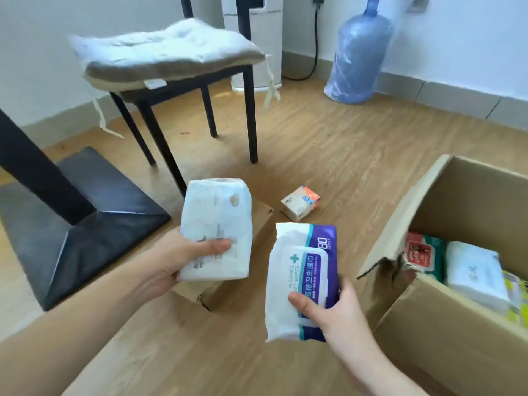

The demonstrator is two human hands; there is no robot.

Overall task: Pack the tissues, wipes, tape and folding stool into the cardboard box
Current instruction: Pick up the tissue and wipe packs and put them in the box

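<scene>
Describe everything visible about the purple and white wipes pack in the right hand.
The wipes pack is a soft, plastic-looking pouch, white with a purple panel, a teal cross, "ALCOHOL WIPES" lettering, "80" and a rounded flap label on its face. It looks closed and full. The right hand grips its lower end, thumb across the front, holding it roughly upright above the wooden floor, left of the cardboard box, touching nothing else.

Glossy plastic wipes pack (pixel 301 278), matt cardboard box (pixel 434 347), wood-grain floor (pixel 328 144)

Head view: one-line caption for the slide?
Left hand holds a white tissue pack, right hand a purple wipes pack, beside the partly filled cardboard box.
</scene>
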